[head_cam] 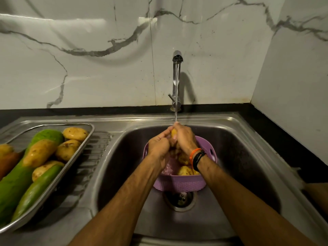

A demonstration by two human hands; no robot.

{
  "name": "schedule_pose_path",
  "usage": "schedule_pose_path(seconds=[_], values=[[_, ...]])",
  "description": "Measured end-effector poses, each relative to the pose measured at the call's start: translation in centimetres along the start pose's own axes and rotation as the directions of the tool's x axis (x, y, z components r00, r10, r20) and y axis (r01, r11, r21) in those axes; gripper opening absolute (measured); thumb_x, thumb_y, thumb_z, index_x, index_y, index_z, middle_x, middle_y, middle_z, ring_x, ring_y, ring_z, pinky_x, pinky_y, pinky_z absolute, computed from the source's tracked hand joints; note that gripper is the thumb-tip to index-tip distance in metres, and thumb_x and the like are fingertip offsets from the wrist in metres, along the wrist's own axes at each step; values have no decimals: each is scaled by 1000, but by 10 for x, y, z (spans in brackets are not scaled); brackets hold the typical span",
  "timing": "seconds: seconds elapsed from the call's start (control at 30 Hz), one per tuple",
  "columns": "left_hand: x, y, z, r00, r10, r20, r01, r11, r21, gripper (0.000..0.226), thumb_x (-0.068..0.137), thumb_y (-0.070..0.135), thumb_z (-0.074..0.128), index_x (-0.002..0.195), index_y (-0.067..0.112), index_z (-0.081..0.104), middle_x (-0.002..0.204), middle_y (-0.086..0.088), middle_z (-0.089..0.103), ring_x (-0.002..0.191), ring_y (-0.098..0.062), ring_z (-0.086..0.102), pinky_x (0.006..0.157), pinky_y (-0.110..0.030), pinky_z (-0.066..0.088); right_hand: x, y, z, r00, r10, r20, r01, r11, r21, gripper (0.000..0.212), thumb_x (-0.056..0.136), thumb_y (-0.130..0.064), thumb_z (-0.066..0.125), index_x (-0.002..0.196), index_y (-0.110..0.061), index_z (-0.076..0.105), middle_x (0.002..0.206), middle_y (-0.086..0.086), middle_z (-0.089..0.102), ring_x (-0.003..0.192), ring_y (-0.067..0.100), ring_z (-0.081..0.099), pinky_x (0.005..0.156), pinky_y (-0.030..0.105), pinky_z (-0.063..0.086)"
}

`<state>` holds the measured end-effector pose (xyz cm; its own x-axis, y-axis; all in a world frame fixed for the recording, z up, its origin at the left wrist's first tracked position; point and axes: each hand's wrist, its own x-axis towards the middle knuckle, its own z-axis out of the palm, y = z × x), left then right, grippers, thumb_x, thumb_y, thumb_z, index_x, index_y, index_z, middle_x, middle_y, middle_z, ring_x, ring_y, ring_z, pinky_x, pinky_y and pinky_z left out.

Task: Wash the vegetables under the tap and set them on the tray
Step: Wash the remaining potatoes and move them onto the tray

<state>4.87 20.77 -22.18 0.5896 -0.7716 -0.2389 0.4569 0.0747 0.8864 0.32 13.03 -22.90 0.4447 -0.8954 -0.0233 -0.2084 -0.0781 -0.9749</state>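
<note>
— Two hands on one thing?
— Yes: left hand and right hand both grip a potato between them, under the tap stream.
— And the tray?
— Well left of the left hand.

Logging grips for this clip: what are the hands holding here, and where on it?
Both hands, left and right, hold one potato between them under the tap's stream, above the purple basket. The grip wraps its sides; only its top shows.

Tray: five potatoes, two green gourds. Purple colander: two potatoes visible. Hands: one potato.
</note>
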Motion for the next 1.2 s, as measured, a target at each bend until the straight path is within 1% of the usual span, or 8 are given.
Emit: schedule_pose_path(seconds=[0.13, 0.23, 0.43, 0.6, 0.8, 0.93, 1.1, 1.2], values=[[-1, 0, 1, 999, 37, -37, -34, 997, 66, 35, 91, -13, 51, 114, 7, 70, 100, -16, 73, 99, -32, 69, 89, -52, 57, 0, 3, -2, 998, -15, 61, 15, 1000, 4, 39, 101, -44, 39, 85, -22, 66, 83, 4, 68, 85, 22, 64, 85, 42, 52], [6, -2, -1, 987, 117, -113, -97, 981, 169, 36, 92, -10, 55, 120, 6, 68, 106, -14, 72, 103, -28, 69, 92, -49, 56, -2, 7, 2, 991, -19, 136, 23, 999, -29, 27, 98, -41, 48, 91, -20, 63, 87, 3, 68, 88, 21, 64, 91, 46, 52], [7, 1, -6, 998, 64, 0, -63, 985, 161, 33, 91, -10, 54, 113, 8, 69, 108, -17, 72, 104, -30, 68, 92, -47, 57, -1, 5, -7, 1000, -19, -10, 19, 999, 32, 20, 84, -37, 66, 86, -19, 73, 84, 1, 74, 86, 21, 70, 85, 44, 57], [9, 4, -9, 999, -32, 21, 29, 994, 102, 21, 100, 6, 50, 117, 6, 64, 95, -12, 69, 87, -23, 67, 81, -38, 57, 0, 6, -10, 998, 32, -48, -21, 975, 221, 22, 94, -34, 60, 110, -19, 65, 109, 4, 66, 97, 23, 65, 77, 42, 59], [6, -3, -4, 998, 52, 24, -54, 991, 120, 24, 98, 1, 53, 113, 10, 69, 101, -12, 72, 99, -27, 69, 77, -37, 60, -4, 4, 0, 986, -129, -101, 129, 992, -4, 36, 106, -31, 33, 128, -21, 59, 117, 3, 63, 108, 20, 59, 93, 36, 48], [3, 0, 2, 998, 20, 55, -23, 998, 62, 27, 100, 5, 51, 118, 16, 67, 106, -10, 72, 104, -26, 67, 95, -47, 55, -2, 5, 0, 977, -180, -114, 182, 983, 13, 33, 106, -28, 34, 118, -20, 63, 106, -4, 64, 105, 17, 61, 90, 30, 48], [10, -1, 5, 996, 75, -53, -73, 997, 39, 28, 97, 4, 56, 123, 12, 65, 102, -8, 72, 99, -24, 67, 93, -47, 55, -6, 7, 3, 965, -254, -68, 248, 965, -83, 36, 105, -26, 35, 132, -16, 57, 133, 4, 58, 121, 18, 54, 105, 33, 42], [13, 0, 1, 992, 75, -100, -69, 995, 66, 30, 97, 2, 55, 123, 13, 66, 111, -12, 71, 103, -25, 66, 90, -47, 57, -8, 3, 9, 956, -280, -85, 270, 956, -111, 34, 104, -19, 37, 128, -13, 61, 132, 4, 59, 122, 18, 53, 105, 30, 40]])
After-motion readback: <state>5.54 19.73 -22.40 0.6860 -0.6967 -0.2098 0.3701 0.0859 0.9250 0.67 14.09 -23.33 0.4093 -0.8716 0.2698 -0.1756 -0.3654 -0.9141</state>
